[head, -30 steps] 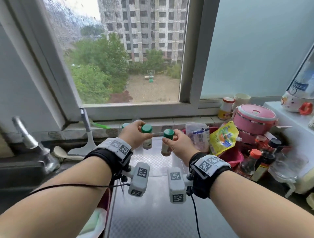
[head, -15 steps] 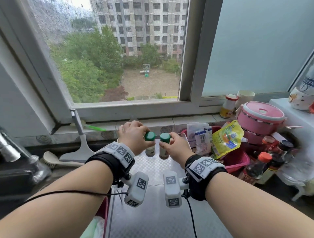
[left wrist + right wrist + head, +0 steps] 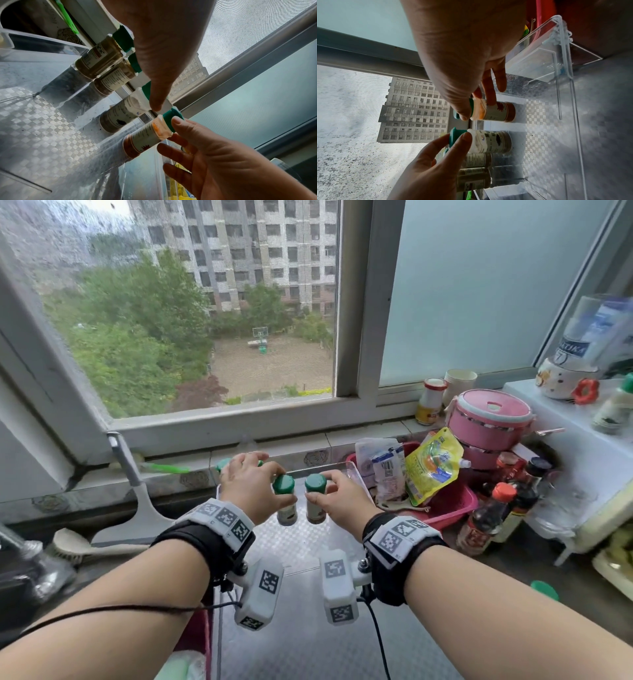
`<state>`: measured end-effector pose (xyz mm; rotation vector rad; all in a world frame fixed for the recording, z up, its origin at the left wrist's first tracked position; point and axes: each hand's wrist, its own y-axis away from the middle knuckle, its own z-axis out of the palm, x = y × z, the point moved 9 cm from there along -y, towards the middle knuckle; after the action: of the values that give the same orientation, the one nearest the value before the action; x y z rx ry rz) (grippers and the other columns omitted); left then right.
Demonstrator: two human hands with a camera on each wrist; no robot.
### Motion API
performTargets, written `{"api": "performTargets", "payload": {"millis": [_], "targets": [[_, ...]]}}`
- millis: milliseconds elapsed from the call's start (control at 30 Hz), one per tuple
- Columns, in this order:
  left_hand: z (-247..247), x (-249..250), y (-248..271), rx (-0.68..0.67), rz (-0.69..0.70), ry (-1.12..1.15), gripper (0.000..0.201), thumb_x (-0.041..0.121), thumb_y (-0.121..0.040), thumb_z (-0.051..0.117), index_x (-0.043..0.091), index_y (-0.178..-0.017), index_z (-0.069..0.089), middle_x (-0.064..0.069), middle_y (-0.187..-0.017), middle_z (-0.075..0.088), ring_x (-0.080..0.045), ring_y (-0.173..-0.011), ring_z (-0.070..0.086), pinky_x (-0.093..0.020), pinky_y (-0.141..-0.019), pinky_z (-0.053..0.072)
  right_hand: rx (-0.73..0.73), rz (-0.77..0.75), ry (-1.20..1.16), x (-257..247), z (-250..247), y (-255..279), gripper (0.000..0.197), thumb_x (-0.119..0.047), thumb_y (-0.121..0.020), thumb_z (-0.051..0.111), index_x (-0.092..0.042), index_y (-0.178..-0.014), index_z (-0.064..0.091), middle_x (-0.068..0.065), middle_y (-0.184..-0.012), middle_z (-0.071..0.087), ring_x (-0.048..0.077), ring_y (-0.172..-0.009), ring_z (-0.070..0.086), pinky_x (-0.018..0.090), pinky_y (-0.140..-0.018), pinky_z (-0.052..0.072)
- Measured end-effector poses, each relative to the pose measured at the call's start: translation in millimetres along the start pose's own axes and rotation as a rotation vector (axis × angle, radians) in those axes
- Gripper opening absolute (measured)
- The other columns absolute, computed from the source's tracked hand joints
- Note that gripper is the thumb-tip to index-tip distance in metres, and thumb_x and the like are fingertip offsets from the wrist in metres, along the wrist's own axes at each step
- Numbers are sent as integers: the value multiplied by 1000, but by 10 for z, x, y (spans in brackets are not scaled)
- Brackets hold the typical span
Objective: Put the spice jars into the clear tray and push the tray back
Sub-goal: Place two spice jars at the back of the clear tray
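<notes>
Both arms reach forward over the counter toward the window. The left hand [image 3: 251, 489] pinches the green cap of a dark spice jar [image 3: 286, 503]; the right hand [image 3: 342, 501] pinches the cap of an orange spice jar [image 3: 315, 503]. Both jars stand inside the clear tray [image 3: 563, 56], side by side, right of two more jars [image 3: 102, 59]. Just right of the tray sits a red basket [image 3: 455, 505] of packets.
</notes>
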<state>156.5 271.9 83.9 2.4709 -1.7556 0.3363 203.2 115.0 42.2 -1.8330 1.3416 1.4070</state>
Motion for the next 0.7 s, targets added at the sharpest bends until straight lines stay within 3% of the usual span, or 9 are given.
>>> {"api": "performTargets", "payload": {"millis": [67,167,300,366,433,466,600,700], "targets": [[-32,16,17,2,13,12,53,61,-70,66,40,-118,57,3,-148,36,-28,-142,18,-52,-118,11,26,-11,30,-21,-31,39,45,-26,-85,68,-20,-127,54,7,-115,62,23,-104,61,32,-85,52],[-87,42,59,12,42,3,55,58,-71,68,40,-122,55,2,-150,34,-27,-143,17,-51,-118,10,53,-23,59,-41,-64,89,50,-26,-85,67,-20,-131,50,8,-119,59,21,-104,58,26,-75,49],[-107,18,90,-8,68,-7,50,56,-72,68,41,-118,56,3,-148,36,-26,-143,18,-50,-118,10,84,0,90,-60,-60,148,52,-24,-86,66,-19,-134,48,4,-112,57,20,-102,57,34,-88,51],[-99,7,81,-22,79,-7,50,57,-72,67,41,-119,56,4,-147,37,-26,-142,20,-49,-117,12,96,-15,98,-87,-52,144,50,-21,-86,65,-18,-133,48,-3,-97,55,13,-90,58,28,-78,53],[-98,18,68,-24,94,-17,52,57,-74,66,41,-122,54,5,-146,39,-25,-141,22,-48,-116,15,80,-27,91,-103,-21,114,48,-16,-88,63,-18,-133,47,-8,-89,50,3,-77,51,16,-58,43],[-96,33,58,-27,101,-26,52,57,-74,65,41,-123,54,5,-145,40,-24,-140,24,-47,-116,16,72,-33,97,-115,-9,101,49,-16,-89,63,-18,-134,46,-7,-91,51,3,-75,50,14,-54,39],[-65,67,16,-36,107,-68,50,55,-77,64,38,-123,55,4,-143,42,-23,-138,27,-45,-114,20,56,-35,117,-97,27,15,48,-17,-87,64,-18,-132,48,5,-112,59,13,-84,59,18,-59,46],[-62,76,-47,-33,96,-92,47,54,-77,63,37,-120,56,6,-138,46,-22,-135,31,-45,-112,23,18,-33,133,-74,46,-53,38,-20,-88,63,-17,-125,51,4,-102,59,10,-71,55,20,-56,44]]}}
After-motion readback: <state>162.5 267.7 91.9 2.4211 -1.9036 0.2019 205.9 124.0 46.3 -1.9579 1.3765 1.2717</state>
